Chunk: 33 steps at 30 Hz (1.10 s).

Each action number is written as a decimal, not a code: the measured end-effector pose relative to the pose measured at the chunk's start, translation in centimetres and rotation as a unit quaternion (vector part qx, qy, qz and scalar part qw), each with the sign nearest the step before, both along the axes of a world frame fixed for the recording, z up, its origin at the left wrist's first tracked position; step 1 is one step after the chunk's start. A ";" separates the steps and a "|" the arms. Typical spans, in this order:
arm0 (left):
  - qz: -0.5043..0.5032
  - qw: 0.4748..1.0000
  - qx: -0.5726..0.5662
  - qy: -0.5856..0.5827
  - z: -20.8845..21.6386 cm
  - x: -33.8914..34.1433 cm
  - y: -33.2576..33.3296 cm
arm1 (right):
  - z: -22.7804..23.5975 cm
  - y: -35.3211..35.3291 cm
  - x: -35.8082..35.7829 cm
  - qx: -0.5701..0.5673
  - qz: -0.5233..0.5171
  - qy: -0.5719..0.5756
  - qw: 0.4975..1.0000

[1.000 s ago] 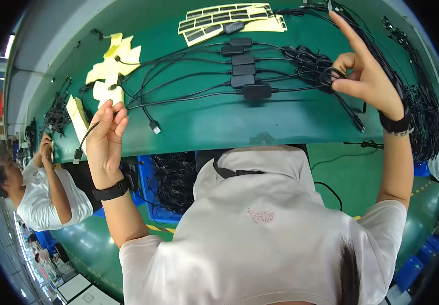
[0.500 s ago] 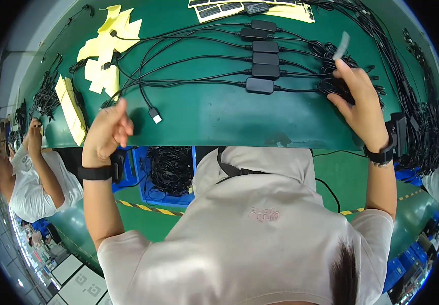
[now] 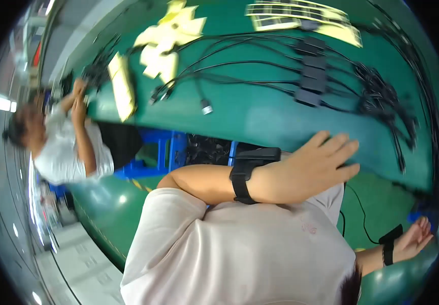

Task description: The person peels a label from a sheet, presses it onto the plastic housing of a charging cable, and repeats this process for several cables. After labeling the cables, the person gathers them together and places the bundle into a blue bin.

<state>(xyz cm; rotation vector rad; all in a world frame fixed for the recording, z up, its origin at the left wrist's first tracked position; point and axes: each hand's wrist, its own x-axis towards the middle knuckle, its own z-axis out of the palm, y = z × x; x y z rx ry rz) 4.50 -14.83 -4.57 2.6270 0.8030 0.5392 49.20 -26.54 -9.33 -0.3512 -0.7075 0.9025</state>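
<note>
My left hand (image 3: 313, 168) reaches across my body, over the table's front edge, with its fingers spread and nothing in it. Low on the right, away from the tabletop, my right hand (image 3: 415, 239) is held out with its fingers loosely apart; no object shows in it. Beyond the left hand, several black cables lie side by side on the green table (image 3: 260, 112), their flat black boxes (image 3: 311, 73) in a row. Their bundled ends (image 3: 384, 94) lie to the right. One cable's USB plug (image 3: 206, 108) points toward me. The picture is somewhat blurred.
Yellow paper pieces (image 3: 173, 35) and a yellow stack (image 3: 122, 86) lie at the left, label sheets (image 3: 300, 15) at the back. More cables run along the right side. A blue bin (image 3: 171, 150) stands below the table. A co-worker (image 3: 69, 142) sits at the left.
My left hand has swung right across my body, its fingers spreading. My right hand has left the cable bundles and dropped low right; the clear strip at its fingertip is out of sight. The view has turned.
</note>
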 end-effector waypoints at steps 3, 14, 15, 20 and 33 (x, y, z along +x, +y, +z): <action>-0.040 0.998 0.029 0.033 0.1 1.9 0.6 | -6.0 -10.6 0.1 -0.159 -0.240 0.190 0.939; -0.181 0.940 -0.283 0.062 3.1 -5.2 5.6 | -6.4 -4.4 -14.4 -0.473 -0.488 -0.210 0.703; -0.182 0.943 -0.274 0.049 2.8 -5.6 5.7 | -5.8 -1.7 -15.4 -0.432 -0.488 -0.345 0.676; -0.130 0.939 -0.319 0.014 2.4 -7.5 5.3 | -4.9 7.3 -14.0 -0.205 -0.525 -0.575 0.594; -0.111 0.777 -0.604 0.136 1.6 -1.8 1.8 | -5.3 9.6 -12.1 -0.188 -0.510 -0.481 0.687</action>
